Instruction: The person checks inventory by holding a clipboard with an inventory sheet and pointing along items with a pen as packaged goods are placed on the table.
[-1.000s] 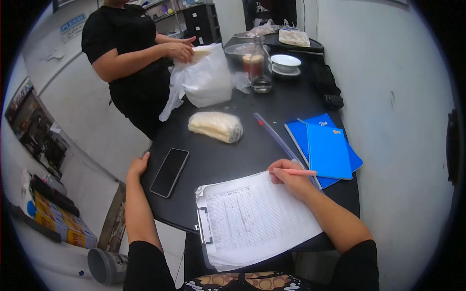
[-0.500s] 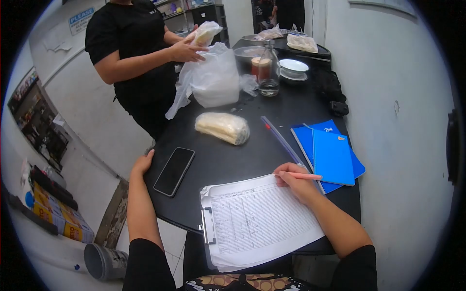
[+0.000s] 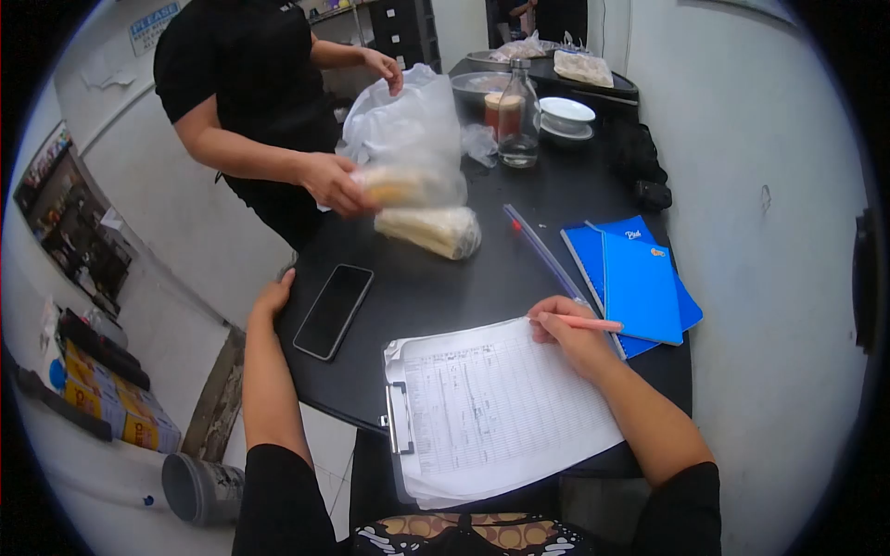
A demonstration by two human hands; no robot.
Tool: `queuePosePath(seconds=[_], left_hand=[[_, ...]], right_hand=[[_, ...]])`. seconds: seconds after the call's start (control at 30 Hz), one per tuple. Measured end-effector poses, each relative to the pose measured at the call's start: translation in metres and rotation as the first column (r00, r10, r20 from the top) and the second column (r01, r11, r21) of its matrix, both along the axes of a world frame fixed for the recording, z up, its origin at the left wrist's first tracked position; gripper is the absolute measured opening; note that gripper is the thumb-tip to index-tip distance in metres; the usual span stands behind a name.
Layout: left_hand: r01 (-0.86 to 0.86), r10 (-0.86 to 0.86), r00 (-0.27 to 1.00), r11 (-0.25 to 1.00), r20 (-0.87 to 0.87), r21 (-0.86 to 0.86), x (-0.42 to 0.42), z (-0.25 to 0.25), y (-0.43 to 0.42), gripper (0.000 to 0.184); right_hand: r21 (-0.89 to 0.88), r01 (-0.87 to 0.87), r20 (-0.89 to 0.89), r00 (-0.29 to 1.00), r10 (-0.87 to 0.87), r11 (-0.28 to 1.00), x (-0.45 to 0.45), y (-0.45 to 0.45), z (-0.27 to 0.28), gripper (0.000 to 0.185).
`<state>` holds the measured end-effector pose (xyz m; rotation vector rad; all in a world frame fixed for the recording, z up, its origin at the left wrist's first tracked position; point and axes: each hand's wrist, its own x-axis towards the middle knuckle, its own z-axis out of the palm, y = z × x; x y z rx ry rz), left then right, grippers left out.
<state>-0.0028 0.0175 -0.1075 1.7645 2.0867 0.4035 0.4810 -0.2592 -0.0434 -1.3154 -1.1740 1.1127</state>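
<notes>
My right hand (image 3: 567, 329) is closed around a pink pen (image 3: 598, 323) and rests at the upper right corner of a printed sheet (image 3: 519, 417). Small handwritten marks fill some of the sheet's columns. A clipboard (image 3: 397, 417) holds the papers by its metal clip on the left. My left hand (image 3: 273, 295) grips the table's left edge, its fingers partly hidden. Beside it lies a dark-screened phone (image 3: 334, 311). Past the phone, a plastic-wrapped pale food pack (image 3: 428, 233) lies on the table. A co-worker's hand (image 3: 336, 185) holds a similar, motion-blurred pack (image 3: 408, 185) just above it.
Blue notebooks (image 3: 640, 287) and a clear plastic strip (image 3: 547, 255) lie on the black table (image 3: 445, 296) at right. Farther back are a white plastic bag (image 3: 403, 116), a glass bottle (image 3: 518, 120), white bowls (image 3: 565, 116) and trays. A grey bucket (image 3: 199, 486) is on the floor.
The co-worker has lowered the second wrapped pack from above the plastic bag to just over the pack on the table. My hands have stayed in place, and the view has shifted slightly.
</notes>
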Motion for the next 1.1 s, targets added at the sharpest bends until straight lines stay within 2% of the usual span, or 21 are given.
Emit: queuePosePath(seconds=[0.23, 0.33, 0.57, 0.73, 1.1], left_hand=[[-0.003, 0.002, 0.999, 1.0, -0.051, -0.028, 0.004, 0.01, -0.005, 0.081], [0.02, -0.02, 1.0, 1.0, -0.017, 0.001, 0.008, 0.014, -0.012, 0.087], [-0.005, 0.005, 1.0, 1.0, 0.022, -0.012, 0.004, 0.01, -0.007, 0.085], [-0.005, 0.006, 0.998, 1.0, 0.057, -0.023, 0.008, 0.016, -0.011, 0.083], [-0.014, 0.014, 1.0, 1.0, -0.003, -0.017, 0.012, 0.021, -0.015, 0.083]], right_hand=[[-0.024, 0.02, 0.01, 1.0, -0.02, 0.999, -0.002, 0.0, 0.004, 0.015], [-0.037, 0.02, 0.002, 1.0, -0.02, 0.999, -0.002, 0.001, 0.004, 0.014], [-0.047, 0.02, 0.048, 0.999, -0.018, 0.999, -0.002, 0.001, 0.007, 0.014], [-0.043, 0.027, 0.017, 1.0, -0.026, 0.999, -0.003, 0.001, 0.008, 0.014], [-0.045, 0.01, 0.003, 1.0, -0.01, 0.999, -0.003, 0.001, 0.008, 0.014]])
